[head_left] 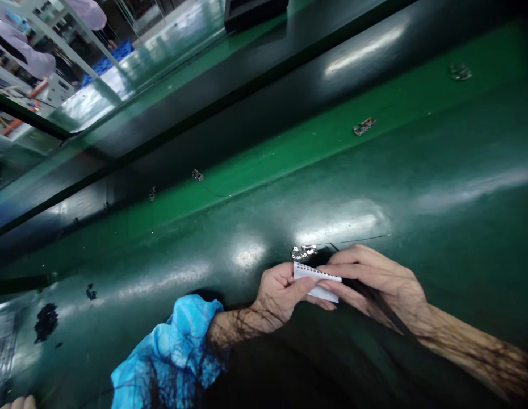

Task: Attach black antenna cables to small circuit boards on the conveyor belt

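My left hand (279, 298) is closed on a small white sheet (318, 291) with a row of dark dots along its upper edge, thumb on top. At the sheet's right end, the fingers of my right hand (381, 278) are pinched together on its edge. A dark narrow strip (389, 312) runs along the right palm; whether it is a tool or a strap, I cannot tell. Just beyond the sheet lies a small circuit board (304, 252) with bright metal parts, a thin dark wire stretching right from it. The fingertips partly hide the sheet.
On the bright green strip (255, 165) beyond the dark green mat lie several small circuit boards, one (364, 126) at the right. A black clump (46, 322) lies at the left. Another person's fingers (19, 403) show at the bottom left corner. A black tray (255, 12) stands at the back.
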{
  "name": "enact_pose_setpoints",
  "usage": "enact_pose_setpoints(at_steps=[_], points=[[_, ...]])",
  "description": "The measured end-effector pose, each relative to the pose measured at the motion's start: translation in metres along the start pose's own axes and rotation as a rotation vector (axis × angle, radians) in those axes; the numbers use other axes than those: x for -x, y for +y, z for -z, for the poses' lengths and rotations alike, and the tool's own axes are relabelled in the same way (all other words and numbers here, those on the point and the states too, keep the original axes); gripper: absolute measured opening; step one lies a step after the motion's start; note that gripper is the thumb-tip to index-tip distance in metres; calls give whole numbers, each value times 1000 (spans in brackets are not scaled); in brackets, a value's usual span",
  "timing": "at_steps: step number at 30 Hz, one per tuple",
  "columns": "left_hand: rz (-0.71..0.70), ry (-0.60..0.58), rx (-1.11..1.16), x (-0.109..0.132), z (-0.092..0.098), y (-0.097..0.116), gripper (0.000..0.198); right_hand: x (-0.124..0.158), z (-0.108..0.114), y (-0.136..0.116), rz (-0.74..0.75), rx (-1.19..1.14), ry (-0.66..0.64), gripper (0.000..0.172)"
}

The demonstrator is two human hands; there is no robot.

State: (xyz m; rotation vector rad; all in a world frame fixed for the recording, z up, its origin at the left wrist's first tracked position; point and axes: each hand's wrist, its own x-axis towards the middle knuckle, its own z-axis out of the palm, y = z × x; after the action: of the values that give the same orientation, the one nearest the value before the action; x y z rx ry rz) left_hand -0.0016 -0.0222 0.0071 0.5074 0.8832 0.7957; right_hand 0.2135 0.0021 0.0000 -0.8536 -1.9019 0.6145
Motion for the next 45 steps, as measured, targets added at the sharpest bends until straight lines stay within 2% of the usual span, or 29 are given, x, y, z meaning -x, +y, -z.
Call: enact_pose_setpoints(at_steps=[3, 8, 11, 13, 18, 20, 22, 23, 25, 27, 29, 31, 35, 37, 41, 45], points=[[-48, 67, 8, -1, -1, -9, 69, 1, -1, -3, -21, -7, 4, 23], [-111, 124, -21, 1, -2, -20, 72, -2, 5, -4, 134, 130, -38, 14], [-140, 135, -51, 6, -5, -19, 67, -5, 7, -4, 222, 192, -46, 12], [-188, 125, -111, 9, -6, -19, 58, -6, 6, -3, 228, 192, -49, 11], [-485, 112, -457, 14, 3, -20, 28, -6, 9, -1, 118, 79, -6, 14], [-596, 156, -513, 10, 13, -16, 34, -6, 13, -1, 112, 53, 19, 17], [-794, 169, -632, 5, 22, -6, 48, -5, 16, -1, 93, 44, 8, 18], [-918, 140, -729, 2, 25, 0, 51, -5, 16, -1, 83, 31, -6, 18], [-1141, 11, -962, -3, 28, 13, 43, -3, 15, -3, 71, -16, -29, 17], [-1234, -108, -1096, -6, 29, 22, 26, -3, 13, -5, 57, -61, -30, 16], [-1214, -149, -1097, -5, 28, 27, 12, -4, 12, -8, 25, -80, -29, 17], [-1129, -171, -1109, -1, 27, 29, 11, -8, 12, -11, -1, -93, -46, 19], [-684, -201, -1030, 7, 25, 35, 21, -18, 13, -16, 10, -122, -69, 22], [-553, -168, -956, 9, 22, 38, 25, -20, 12, -17, 5, -121, -68, 23], [-531, -121, -913, 9, 17, 41, 32, -20, 11, -17, -20, -148, -25, 22], [-551, -83, -901, 9, 16, 36, 27, -19, 13, -16, -80, -212, -27, 16]])
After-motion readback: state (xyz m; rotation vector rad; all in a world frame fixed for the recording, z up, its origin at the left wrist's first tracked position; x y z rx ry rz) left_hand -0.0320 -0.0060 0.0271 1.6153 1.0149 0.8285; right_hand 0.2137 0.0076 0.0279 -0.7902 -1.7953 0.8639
